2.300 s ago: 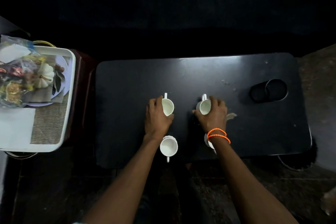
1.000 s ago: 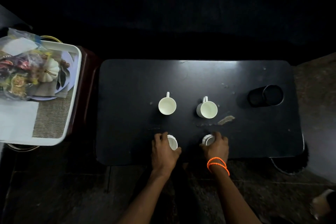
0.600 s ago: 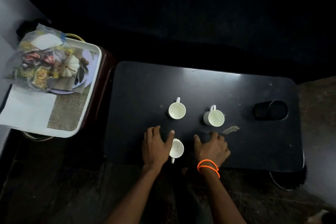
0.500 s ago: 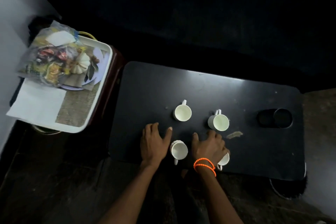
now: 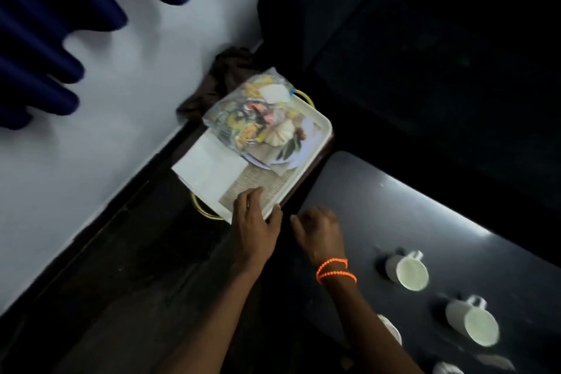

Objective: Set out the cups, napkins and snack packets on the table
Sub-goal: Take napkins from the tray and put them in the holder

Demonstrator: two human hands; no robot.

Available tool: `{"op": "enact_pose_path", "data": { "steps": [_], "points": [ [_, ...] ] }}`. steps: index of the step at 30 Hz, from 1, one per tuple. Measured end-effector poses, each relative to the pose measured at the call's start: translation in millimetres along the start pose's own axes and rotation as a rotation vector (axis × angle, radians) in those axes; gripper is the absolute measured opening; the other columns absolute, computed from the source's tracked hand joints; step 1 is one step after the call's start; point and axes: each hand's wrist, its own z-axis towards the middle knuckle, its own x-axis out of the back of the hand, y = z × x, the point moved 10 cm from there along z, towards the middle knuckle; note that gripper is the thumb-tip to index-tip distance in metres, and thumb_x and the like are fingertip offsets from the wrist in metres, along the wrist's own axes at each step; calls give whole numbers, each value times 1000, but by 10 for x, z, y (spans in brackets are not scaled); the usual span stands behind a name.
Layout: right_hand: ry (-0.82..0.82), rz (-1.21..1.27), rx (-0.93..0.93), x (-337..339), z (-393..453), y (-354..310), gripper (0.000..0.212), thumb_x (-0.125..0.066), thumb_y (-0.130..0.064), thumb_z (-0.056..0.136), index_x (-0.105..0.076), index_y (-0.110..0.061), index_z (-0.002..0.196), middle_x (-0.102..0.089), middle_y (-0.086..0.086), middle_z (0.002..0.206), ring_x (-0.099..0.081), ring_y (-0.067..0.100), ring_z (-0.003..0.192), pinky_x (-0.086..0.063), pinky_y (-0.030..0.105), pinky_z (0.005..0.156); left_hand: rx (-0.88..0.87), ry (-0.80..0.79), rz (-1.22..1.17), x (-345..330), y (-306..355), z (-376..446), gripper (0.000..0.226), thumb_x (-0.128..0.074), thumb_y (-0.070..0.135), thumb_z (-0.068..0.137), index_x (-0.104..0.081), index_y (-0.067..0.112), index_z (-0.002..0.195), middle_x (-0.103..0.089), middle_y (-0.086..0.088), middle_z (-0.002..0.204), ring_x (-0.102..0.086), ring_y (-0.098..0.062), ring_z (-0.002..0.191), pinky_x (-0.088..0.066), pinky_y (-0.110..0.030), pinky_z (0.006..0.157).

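Nearest me the cups (image 5: 406, 271) stand on the dark worktop (image 5: 409, 215). The right hand (image 5: 318, 229) hovers over its corner, fingers loosely curled, empty. The left hand (image 5: 255, 222) rests spread on the tray (image 5: 321, 127) edge, gripping nothing. Beyond lie the napkins (image 5: 209, 171), then the snack bag (image 5: 252, 114). I'd pinch the napkins flat and lift slowly, since the bag overlaps them.

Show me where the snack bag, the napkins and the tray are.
snack bag (image 5: 252, 112), head view, middle of the clear bag.
napkins (image 5: 209, 171), head view, top white sheet.
tray (image 5: 322, 127), head view, bare rim at its right corner.
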Motion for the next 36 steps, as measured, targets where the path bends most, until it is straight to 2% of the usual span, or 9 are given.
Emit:
{"op": "enact_pose_path", "data": {
  "steps": [5,10,15,19,23,26,30,33,36],
  "points": [
    [-112,30,189,-526,582,-791,30,-71,-24,87,-72,-7,112,-68,12,109,-64,32,105,-53,38,86,132,-7,38,304,-546,592,50,-70,13,89,-59,7,138,-57,-11,136,-53,-29,130,-49,-43,105],
    [-98,-57,136,-933,1047,-1197,45,-68,-32,90,-65,-4,126,-61,19,123,-56,40,117,-47,45,96,144,-139,134,225,-796,921,44,-61,7,93,-58,7,137,-53,-11,143,-48,-31,136,-42,-42,110],
    [3,-211,-18,-1103,1242,-1275,58,-68,-49,85,-60,-6,122,-54,15,127,-47,38,121,-41,48,97,225,-113,127,264,-909,996,49,-56,0,90,-56,4,139,-52,-18,141,-48,-37,131,-42,-48,106],
    [-83,-131,-175,-1300,1333,-1237,58,-76,-49,77,-66,-10,118,-59,13,125,-50,38,123,-44,48,101,238,-99,70,311,-947,999,47,-58,-1,89,-57,1,136,-54,-21,137,-51,-39,126,-42,-48,104],
    [-60,150,-171,-1293,1359,-1262,22,-75,-23,72,-69,-6,84,-71,16,90,-64,36,93,-53,38,77,289,-79,-31,353,-999,1007,56,-60,-6,85,-53,-2,140,-53,-21,137,-51,-39,129,-40,-46,109],
    [-47,297,-140,-1205,1301,-1260,20,-73,-13,70,-54,-18,67,-55,-3,60,-53,19,59,-35,24,52,328,-60,-140,382,-989,932,61,-62,-6,85,-50,1,144,-51,-18,142,-54,-37,130,-45,-48,108],
    [-88,409,-54,-1033,1284,-1244,28,-76,-10,71,-52,-23,65,-52,-12,60,-45,0,52,-35,13,51,448,135,-247,542,-997,766,61,-69,4,86,-52,3,145,-51,-19,145,-51,-34,134,-44,-41,112],
    [-139,610,-77,-924,1231,-1089,30,-79,-3,73,-56,-22,67,-61,-2,66,-55,12,60,-47,26,59,615,312,-351,625,-1031,584,65,-73,17,90,-48,3,148,-48,-21,146,-49,-33,134,-38,-26,101],
    [-185,882,-203,-763,1129,-784,29,-81,-3,74,-60,-22,66,-63,3,67,-60,20,65,-50,32,59,723,343,-532,483,-931,503,50,-72,25,94,-59,1,136,-64,-19,132,-64,-32,121,-53,-37,102]
  ]
}}
